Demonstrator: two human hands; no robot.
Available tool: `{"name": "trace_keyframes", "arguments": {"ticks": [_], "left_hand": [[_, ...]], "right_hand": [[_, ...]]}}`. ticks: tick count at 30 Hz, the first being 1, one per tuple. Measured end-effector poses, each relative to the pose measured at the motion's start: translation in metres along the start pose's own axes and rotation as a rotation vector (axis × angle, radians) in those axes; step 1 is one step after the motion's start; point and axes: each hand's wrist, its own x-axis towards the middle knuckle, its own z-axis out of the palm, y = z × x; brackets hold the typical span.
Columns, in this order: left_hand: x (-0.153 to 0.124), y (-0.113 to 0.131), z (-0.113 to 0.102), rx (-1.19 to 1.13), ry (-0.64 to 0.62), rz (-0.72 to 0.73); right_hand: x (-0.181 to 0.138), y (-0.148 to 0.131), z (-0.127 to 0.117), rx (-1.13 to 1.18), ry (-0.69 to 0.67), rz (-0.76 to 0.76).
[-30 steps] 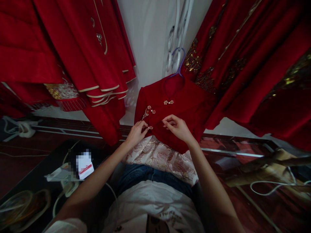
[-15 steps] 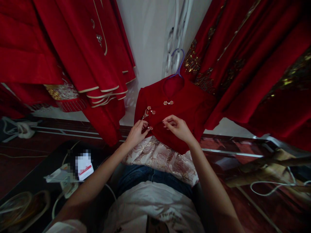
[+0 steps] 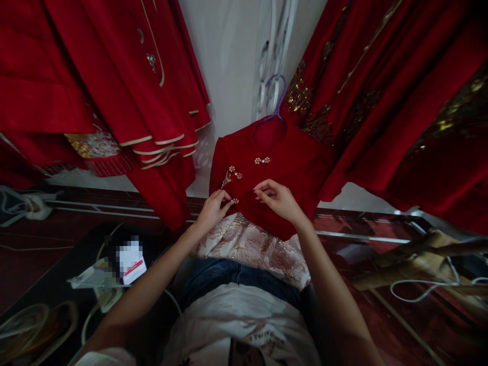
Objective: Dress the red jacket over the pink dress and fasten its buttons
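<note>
A red jacket hangs in front of me on a purple hanger, its lower part over my lap. On its front are beaded flower clasps: a pair near the collar and a cluster at the left, next to a gold teardrop-shaped trim. My left hand pinches at the lower beaded flower clasp, thumb and forefinger closing on its left end. To the right, my right hand is closed in a pinch just over the red cloth. Whatever its fingertips hold is too small to make out.
Red garments hang at the left, and gold-sequined ones at the right. Pale, shiny quilted fabric covers my lap. A dark table at my left bears a phone-like lit screen and a plastic container.
The whole view has shifted slightly. Both hands keep almost the same pinching poses at the jacket, with the left fingertips still at the lower clasp.
</note>
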Motion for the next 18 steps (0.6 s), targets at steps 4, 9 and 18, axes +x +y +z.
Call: {"name": "trace_keyframes", "arguments": {"ticks": [4,9,18], "left_hand": [[0.000,0.002,0.000,-0.015,0.008,-0.002],[-0.002,0.002,0.004,-0.014,0.037,-0.082],[0.012,0.011,0.011,0.076,0.074,-0.096]], "right_hand": [[0.000,-0.002,-0.002,0.003,0.006,-0.004],[0.000,-0.001,-0.004,0.019,0.000,-0.015],[-0.002,-0.004,-0.010,0.037,-0.017,-0.006]]}}
